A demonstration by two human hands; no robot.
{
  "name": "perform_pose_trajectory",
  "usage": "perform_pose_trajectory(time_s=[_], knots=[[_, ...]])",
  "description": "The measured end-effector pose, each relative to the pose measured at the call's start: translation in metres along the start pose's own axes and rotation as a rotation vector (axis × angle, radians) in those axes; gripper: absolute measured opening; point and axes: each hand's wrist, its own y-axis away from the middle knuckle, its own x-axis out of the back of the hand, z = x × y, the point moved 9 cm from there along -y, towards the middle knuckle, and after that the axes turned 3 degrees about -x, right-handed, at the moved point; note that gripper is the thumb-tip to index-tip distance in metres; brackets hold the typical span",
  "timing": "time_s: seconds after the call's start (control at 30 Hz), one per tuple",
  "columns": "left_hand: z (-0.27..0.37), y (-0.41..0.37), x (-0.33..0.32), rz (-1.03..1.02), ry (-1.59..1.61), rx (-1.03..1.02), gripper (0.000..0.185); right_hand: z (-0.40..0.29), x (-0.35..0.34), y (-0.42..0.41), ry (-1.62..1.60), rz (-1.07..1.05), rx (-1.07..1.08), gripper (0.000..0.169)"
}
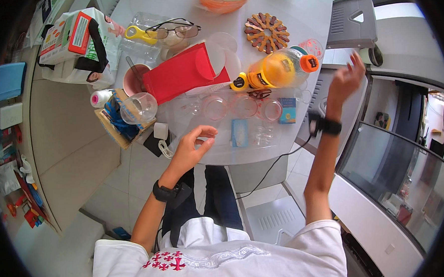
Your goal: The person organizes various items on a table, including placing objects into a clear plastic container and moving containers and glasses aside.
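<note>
My left hand hovers over the table's near edge, thumb and fingers apart and nothing in them. Ahead of it stand several clear drinking glasses, some with pinkish rims. A flat blue packet lies to its right, and a small blue box is farther right. Raised beyond the table's right side, my right hand is slightly blurred, fingers spread and holding nothing visible. Nearest to it is a plastic bottle of orange drink with an orange cap, lying tilted beside a red paper packet.
A pink mug, clear plastic cup, cardboard box and white charger crowd the left. Eyeglasses, a wooden trivet and an orange basket sit farther back. A cable hangs from my right wrist; chairs stand nearby.
</note>
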Motion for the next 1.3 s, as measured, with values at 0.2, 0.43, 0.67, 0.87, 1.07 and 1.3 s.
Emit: perform_pose_trajectory(time_s=[0.2,0.43,0.67,0.87,1.07,1.3], knots=[[-0.024,0.001,0.012,0.074,0.049,0.006,0.019,-0.189,0.0,0.125,-0.287,-0.471,0.131,0.025],[-0.038,0.018,0.021,0.1,0.112,0.005,0.017,-0.233,-0.092,0.196,0.188,-0.931,0.38,0.084],[-0.055,0.042,0.037,0.111,0.103,0.008,0.017,-0.226,-0.113,0.216,0.374,-1.028,0.565,0.076],[-0.061,0.054,0.045,0.113,0.148,0.029,0.018,-0.244,-0.077,0.198,0.228,-0.916,0.558,0.062],[-0.064,0.061,0.027,-0.128,0.199,0.079,0.042,-0.261,-0.004,0.191,-0.161,-0.825,0.164,0.07],[-0.027,0.077,-0.001,-0.144,0.921,0.033,0.083,-0.27,0.034,0.261,-0.609,-0.377,-0.21,0.069]])
